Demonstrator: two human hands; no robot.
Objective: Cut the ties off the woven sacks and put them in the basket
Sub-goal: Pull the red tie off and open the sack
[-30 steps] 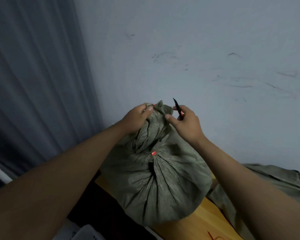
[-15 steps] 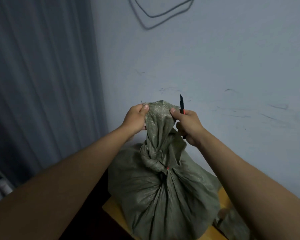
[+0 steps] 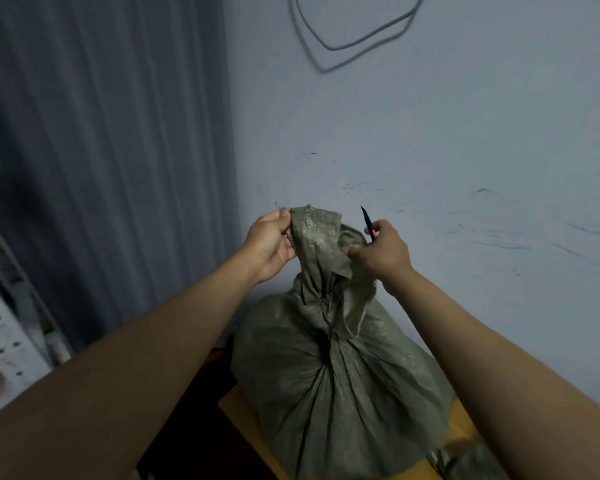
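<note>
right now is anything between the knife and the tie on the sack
Yes. The sack's loose top folds, held up by both hands, hang over the neck. Only a red speck of the tie shows; the blade points up, away.

The tie at the neck of the woven sack [image 3: 336,382] is buried in the gathered folds, too small to make out. The sack's near end runs off the bottom edge. The cutter [image 3: 368,221] shows only its tip above the right hand [image 3: 381,252], the handle hidden in the grip. The surface [image 3: 243,414] is mostly covered, and the far-left shelf [image 3: 0,341] is a blur.
</note>
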